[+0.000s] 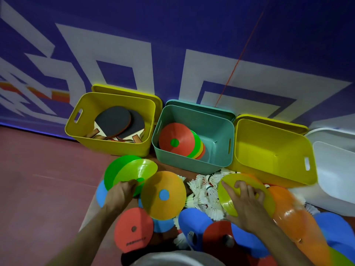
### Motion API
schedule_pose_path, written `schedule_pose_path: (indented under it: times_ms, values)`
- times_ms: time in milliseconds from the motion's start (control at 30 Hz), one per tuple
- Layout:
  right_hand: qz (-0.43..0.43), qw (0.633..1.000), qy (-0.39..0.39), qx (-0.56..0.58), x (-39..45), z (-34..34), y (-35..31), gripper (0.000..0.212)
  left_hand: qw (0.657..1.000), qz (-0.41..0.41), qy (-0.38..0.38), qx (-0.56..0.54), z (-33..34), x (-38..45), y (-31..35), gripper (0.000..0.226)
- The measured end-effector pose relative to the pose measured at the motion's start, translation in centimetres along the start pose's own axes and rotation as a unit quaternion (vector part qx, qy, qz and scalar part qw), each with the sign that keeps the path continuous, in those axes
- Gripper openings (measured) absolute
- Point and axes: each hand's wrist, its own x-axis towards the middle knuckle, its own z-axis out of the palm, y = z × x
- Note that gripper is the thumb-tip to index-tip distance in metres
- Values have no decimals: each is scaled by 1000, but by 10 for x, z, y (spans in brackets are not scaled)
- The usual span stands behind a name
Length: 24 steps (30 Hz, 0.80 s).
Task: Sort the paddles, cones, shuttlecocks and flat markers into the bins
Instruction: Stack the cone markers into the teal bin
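Paddles point(119, 125) already lie in the yellow bin point(107, 148) at upper left, and a stack of flat markers point(177, 140) sits in the teal bin point(194, 162) at centre; the second yellow bin point(272, 146) at right looks empty. Shuttlecocks point(206, 192) and many discs are still scattered on the floor point(38, 179). The left hand point(120, 192) pinches a green cone point(128, 173) by its rim; the right hand point(247, 202) curls over a yellow cone point(230, 198), seemingly gripping it
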Motion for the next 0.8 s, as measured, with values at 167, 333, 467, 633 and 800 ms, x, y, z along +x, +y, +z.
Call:
schedule_pose_path:
  times_ms: [167, 333, 467, 633, 800]
  values:
    - [-10, 999, 34, 10, -8, -26, 1, 100, 993, 63, 90, -36, -56, -15, 30, 42]
    - [-10, 988, 125, 87, -9, -64, 2, 62, 971, 161, 147, -99, -132, -25, 85, 34]
    - [-10, 975, 190, 114, 4, -67, 6, 56, 944, 226, 183, -155, -183, -6, 130, 28]
    - [4, 952, 252, 173, 13, -87, 9, 38, 939, 268, 190, -104, -191, 60, 173, 21]
    - [113, 945, 255, 172, 23, -105, 29, 34, 949, 299, 100, -3, -138, 129, 173, 27]
